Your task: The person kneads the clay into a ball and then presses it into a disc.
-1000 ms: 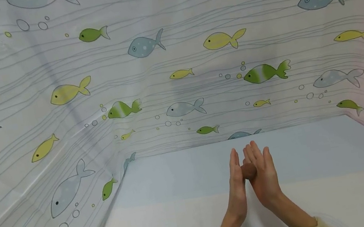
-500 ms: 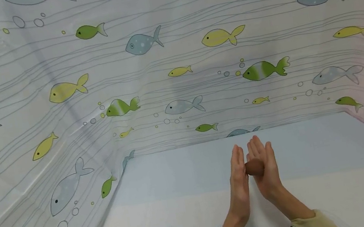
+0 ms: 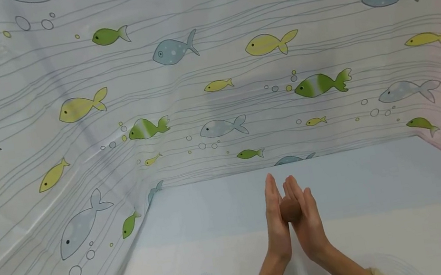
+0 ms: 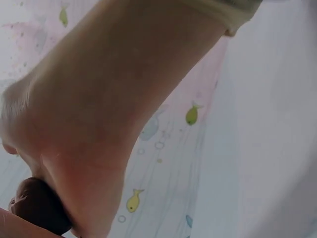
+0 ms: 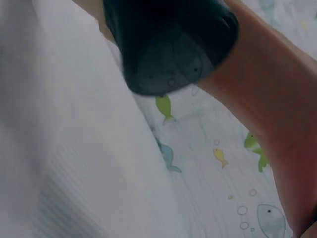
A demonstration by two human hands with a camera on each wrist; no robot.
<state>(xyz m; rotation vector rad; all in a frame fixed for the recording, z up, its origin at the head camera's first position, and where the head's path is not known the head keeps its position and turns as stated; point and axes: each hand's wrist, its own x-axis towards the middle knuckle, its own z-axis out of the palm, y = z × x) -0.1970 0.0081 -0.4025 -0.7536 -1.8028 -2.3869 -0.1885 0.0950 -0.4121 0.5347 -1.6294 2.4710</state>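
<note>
brown ball (image 3: 290, 209), pressed between flat hands (image 3: 292, 222)

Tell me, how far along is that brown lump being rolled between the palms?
Done so far: the brown lump already looks rounded, roughly ball-shaped. In hand: it sits pressed between the flat left hand and right hand, fingers straight, above the pale table. Left: probably smoothing it further and setting it down; nothing else is laid out.

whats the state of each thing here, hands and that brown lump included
small brown clay-like lump: pressed between the two palms, held above the table
left hand: fingers straight, palm against the lump
right hand: fingers straight, palm against the lump
pale table surface: flat, bare where visible
fish-print curtain: hanging around the table, creased
</note>
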